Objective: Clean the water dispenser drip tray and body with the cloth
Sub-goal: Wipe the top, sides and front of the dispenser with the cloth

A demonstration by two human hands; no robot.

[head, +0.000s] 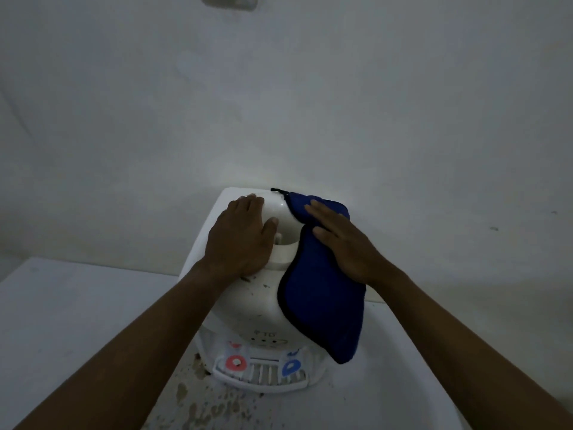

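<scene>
Right hand (344, 243), fingers straight, presses blue cloth (322, 308) onto dispenser (248, 308) top; left hand (240, 240) flat beside, holding nothing.

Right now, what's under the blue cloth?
The right side of the dispenser top; the right hand presses the cloth flat onto it. The surface beneath is hidden from view.

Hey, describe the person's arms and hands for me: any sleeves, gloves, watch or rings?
The left forearm and right forearm are bare to the frame's lower edge, with no sleeves in view. The left hand and right hand wear no gloves. No watch, bracelet or ring shows, though the light is dim.
</scene>
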